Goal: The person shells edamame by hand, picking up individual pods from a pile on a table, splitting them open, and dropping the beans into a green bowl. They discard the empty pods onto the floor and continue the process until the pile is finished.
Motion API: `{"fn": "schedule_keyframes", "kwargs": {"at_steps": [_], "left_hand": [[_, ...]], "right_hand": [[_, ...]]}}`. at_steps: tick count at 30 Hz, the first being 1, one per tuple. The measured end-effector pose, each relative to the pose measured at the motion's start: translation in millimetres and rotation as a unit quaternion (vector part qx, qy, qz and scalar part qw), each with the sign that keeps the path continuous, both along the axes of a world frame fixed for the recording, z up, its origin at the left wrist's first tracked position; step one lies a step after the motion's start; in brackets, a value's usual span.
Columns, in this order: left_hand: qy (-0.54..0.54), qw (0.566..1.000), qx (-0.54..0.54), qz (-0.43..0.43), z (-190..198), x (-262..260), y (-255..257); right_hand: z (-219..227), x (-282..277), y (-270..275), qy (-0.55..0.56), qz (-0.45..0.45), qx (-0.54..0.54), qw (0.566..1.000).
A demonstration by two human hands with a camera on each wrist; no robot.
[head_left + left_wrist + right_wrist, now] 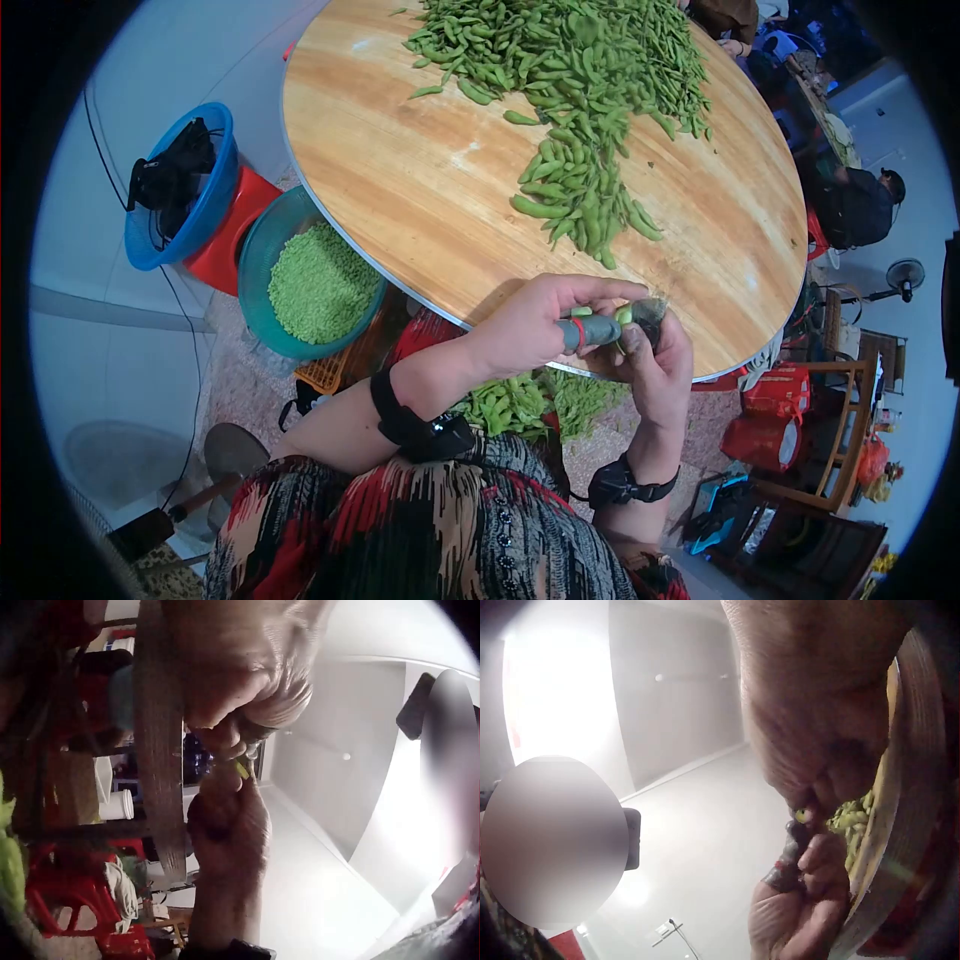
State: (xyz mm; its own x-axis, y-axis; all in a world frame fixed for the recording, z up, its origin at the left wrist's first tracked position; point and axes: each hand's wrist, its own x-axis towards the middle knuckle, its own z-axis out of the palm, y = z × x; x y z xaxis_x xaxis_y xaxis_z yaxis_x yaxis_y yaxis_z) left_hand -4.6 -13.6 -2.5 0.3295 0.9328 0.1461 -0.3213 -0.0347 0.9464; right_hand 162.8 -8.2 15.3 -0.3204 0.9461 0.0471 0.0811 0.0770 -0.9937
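Over the near edge of the round wooden table (420, 170), both hands meet around a green pod (624, 316). The left hand (545, 322), with a grey cover and red band on its thumb, pinches the pod from the left. From the right, the right hand (662, 370) grips it between thumb and fingers; a dark cover shows on one finger. A bit of green shows between the fingertips in the left wrist view (241, 769) and the right wrist view (802, 816). Beyond the hands lies a pile of pods (570, 190).
A teal basin (255, 262) of shelled beans stands below the table's left edge, beside a blue basin (228, 150) on a red stool (232, 225). Empty-looking pods (505, 405) lie below the near edge. Another person (862, 205) is at the right.
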Motion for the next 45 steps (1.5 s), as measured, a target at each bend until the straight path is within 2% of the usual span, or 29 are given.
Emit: {"fn": "schedule_keyframes", "kwargs": {"at_steps": [2, 3, 4, 5, 7, 9, 11, 15, 19, 21, 22, 23, 24, 25, 26, 27, 29, 30, 31, 33, 34, 35, 36, 37, 39, 40, 41, 43, 45], "left_hand": [[-0.123, 0.984, -0.122, -0.050, 6, -1, -3], [-0.126, 0.984, -0.115, -0.055, 11, -4, -6], [0.056, 0.998, -0.005, 0.012, 16, -8, -10], [0.222, 0.964, 0.122, 0.077, 20, -5, -6], [0.203, 0.944, 0.236, 0.110, 8, 4, -4], [0.178, 0.949, 0.230, 0.123, 5, 5, -10], [0.248, 0.920, 0.256, 0.161, 16, 4, -13], [0.209, 0.927, 0.241, 0.198, 10, 8, -15], [0.228, 0.925, 0.215, 0.216, 7, 5, -16], [0.224, 0.951, 0.126, 0.172, 8, 2, -14], [0.158, 0.965, 0.132, 0.162, 7, -2, -10], [0.034, 0.992, 0.006, 0.123, -7, 1, -11], [-0.015, 0.993, -0.033, 0.116, -5, -1, -11], [-0.066, 0.990, -0.067, 0.106, -3, -5, -9], [-0.067, 0.989, -0.077, 0.108, -5, -5, -8], [-0.082, 0.990, -0.065, 0.095, -8, -6, -6], [-0.097, 0.991, -0.054, 0.077, -8, -3, -6], [-0.039, 0.998, -0.006, 0.052, -4, -1, -8], [0.018, 0.999, 0.043, 0.029, -3, 0, -8], [0.048, 0.996, 0.066, 0.031, -5, -1, -7], [-0.058, 0.996, -0.011, 0.065, -3, -1, -6], [-0.165, 0.978, -0.087, 0.099, -1, -2, -5], [-0.193, 0.966, -0.126, 0.116, 1, -4, -3], [-0.193, 0.966, -0.127, 0.117, 1, -3, -2], [-0.180, 0.967, -0.108, 0.145, -1, 0, 0], [-0.199, 0.963, -0.121, 0.139, -1, 1, 1], [-0.195, 0.964, -0.121, 0.137, -2, 1, 2], [-0.218, 0.960, -0.133, 0.118, -3, -3, 3], [-0.200, 0.964, -0.136, 0.108, -3, -4, 4]], "right_hand": [[-2, 5, -2, 0.061, 0.026, -0.057, 0.996], [-2, 3, -3, 0.058, 0.023, -0.050, 0.997], [-1, -1, -4, 0.071, 0.020, -0.102, 0.992], [2, 2, -3, 0.081, 0.005, -0.139, 0.987], [-4, 13, -4, 0.109, 0.004, -0.208, 0.972], [10, 0, -9, 0.182, -0.060, -0.231, 0.954], [1, 1, -8, 0.198, -0.041, -0.238, 0.950], [2, -2, -11, 0.292, -0.036, -0.294, 0.909], [3, -6, -15, 0.246, -0.081, -0.301, 0.918], [-1, 1, -15, 0.261, -0.105, -0.221, 0.934], [6, 8, -16, 0.265, -0.147, -0.200, 0.932], [12, 17, -17, 0.268, -0.182, -0.182, 0.928], [9, 41, -16, 0.199, -0.018, -0.098, 0.975], [7, 63, -15, 0.126, 0.147, -0.005, 0.981], [26, 62, -13, 0.097, 0.259, -0.047, 0.960], [29, 58, -14, 0.098, 0.258, -0.051, 0.960], [30, 47, -18, -0.023, 0.107, -0.069, 0.992], [26, 14, -5, -0.078, -0.032, 0.022, 0.996], [24, 3, -4, -0.072, -0.039, 0.006, 0.997], [19, 0, -2, -0.011, -0.011, -0.079, 0.997], [20, 9, 2, -0.009, -0.009, -0.081, 0.997], [24, 27, 10, 0.007, 0.169, -0.054, 0.984], [32, 30, 16, 0.022, 0.342, -0.025, 0.939], [34, 26, 17, 0.022, 0.343, -0.026, 0.939], [36, 8, 26, -0.145, 0.142, 0.025, 0.979], [21, -1, 39, -0.247, 0.025, 0.165, 0.954], [14, -6, 44, -0.245, 0.022, 0.164, 0.955], [7, -22, 49, -0.436, -0.054, 0.271, 0.857], [0, -21, 49, -0.433, -0.054, 0.272, 0.858]]}}
